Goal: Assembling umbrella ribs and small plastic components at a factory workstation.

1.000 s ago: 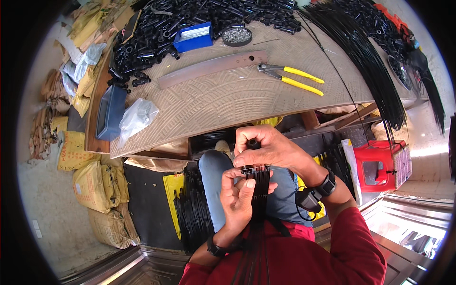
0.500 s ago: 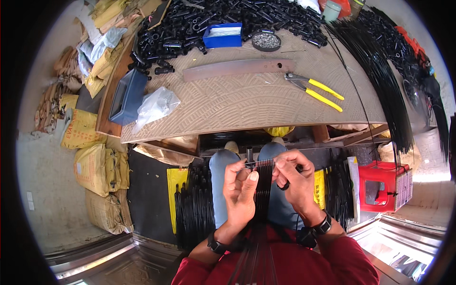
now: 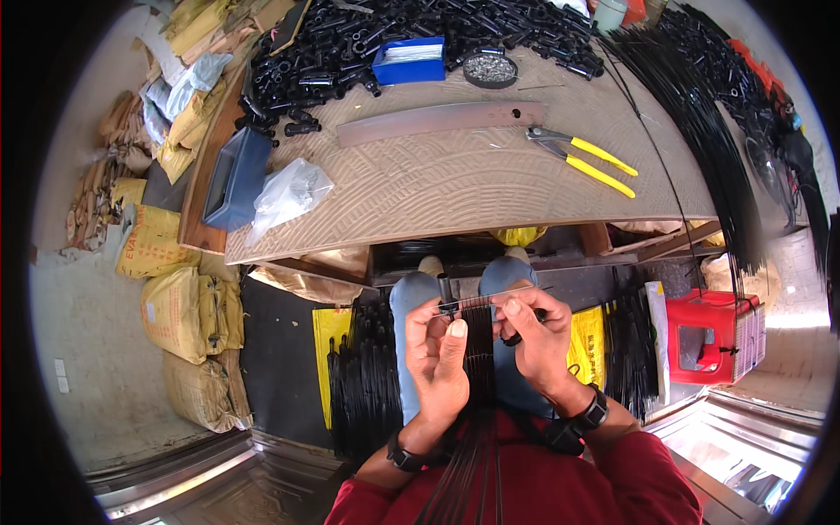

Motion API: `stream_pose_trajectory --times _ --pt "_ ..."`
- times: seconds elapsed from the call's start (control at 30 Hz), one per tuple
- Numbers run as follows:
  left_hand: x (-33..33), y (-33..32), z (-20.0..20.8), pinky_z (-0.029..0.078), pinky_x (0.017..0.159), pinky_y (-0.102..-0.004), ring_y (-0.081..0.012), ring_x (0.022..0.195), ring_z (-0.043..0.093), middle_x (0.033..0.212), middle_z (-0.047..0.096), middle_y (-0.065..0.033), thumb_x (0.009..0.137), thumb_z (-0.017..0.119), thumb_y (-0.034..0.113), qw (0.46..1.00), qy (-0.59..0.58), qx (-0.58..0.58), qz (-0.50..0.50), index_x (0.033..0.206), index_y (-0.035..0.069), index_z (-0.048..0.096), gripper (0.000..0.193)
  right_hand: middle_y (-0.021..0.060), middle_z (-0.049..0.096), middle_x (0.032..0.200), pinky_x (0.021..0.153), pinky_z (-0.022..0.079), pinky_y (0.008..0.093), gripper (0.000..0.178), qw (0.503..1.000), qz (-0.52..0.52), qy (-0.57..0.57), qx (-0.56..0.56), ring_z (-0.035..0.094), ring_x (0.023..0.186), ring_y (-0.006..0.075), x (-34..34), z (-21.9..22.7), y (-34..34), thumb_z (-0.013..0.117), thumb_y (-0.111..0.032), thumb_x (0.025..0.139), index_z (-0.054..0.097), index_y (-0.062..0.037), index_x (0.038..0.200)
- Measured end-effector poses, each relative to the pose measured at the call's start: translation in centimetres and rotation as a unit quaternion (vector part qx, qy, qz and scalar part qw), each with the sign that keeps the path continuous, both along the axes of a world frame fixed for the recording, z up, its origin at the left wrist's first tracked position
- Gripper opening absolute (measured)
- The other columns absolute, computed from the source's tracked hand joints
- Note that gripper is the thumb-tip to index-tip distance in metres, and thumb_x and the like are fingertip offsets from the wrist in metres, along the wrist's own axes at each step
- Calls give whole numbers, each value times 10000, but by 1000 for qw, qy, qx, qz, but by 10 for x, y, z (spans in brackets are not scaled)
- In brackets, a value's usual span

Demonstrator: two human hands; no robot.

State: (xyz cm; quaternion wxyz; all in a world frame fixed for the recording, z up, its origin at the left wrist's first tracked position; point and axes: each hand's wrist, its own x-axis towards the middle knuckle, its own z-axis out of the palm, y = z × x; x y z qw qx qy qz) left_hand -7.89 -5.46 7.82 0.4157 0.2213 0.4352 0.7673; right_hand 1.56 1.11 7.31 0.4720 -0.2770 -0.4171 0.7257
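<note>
Above my lap, my left hand (image 3: pixel 439 367) pinches a small black tubular fitting (image 3: pixel 444 289) between thumb and fingers, its tube end pointing away from me. The fingers of my right hand (image 3: pixel 541 346) close on a thin wire-like rod (image 3: pixel 494 296) that runs across to the fitting. Something small and black also shows at the right fingers; its kind is hidden. Below the hands, a bundle of long thin black strands (image 3: pixel 479 363) lies between my legs and over my red top. Whether the thin rod enters the fitting cannot be made out.
On the table lie yellow-handled cutters (image 3: pixel 599 166), a flat metal strip (image 3: pixel 429 125), a blue box (image 3: pixel 409 63), a round dish (image 3: pixel 490 70) and a heap of black fittings (image 3: pixel 324 52). Black strand bundles (image 3: pixel 366 376) stand beside my legs. At right is a red stool (image 3: pixel 713 306).
Both hands have shifted slightly, with the right hand a little left and lower. The fitting's tube now leans left. The view has moved a little too.
</note>
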Motion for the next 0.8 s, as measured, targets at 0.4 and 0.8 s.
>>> stream_pose_trajectory --times 0.4,0.8 --pt "3 -2 -2 435 798 -268 -110 862 539 988 585 -101 877 532 94 1000 0 -8 -2 1118 26 412 278 20 550 850 599 394 194 133 994 -8 -90 68 471 707 60 -4 11 -6 678 -96 771 637 0 853" --pt "-42 -6 9 444 822 -279 -125 873 563 944 600 -52 736 661 -39 985 -127 1 -116 970 38 552 269 -15 571 721 556 367 198 124 990 110 -64 63 459 649 29 -7 6 -5 696 -85 764 642 -2 838"
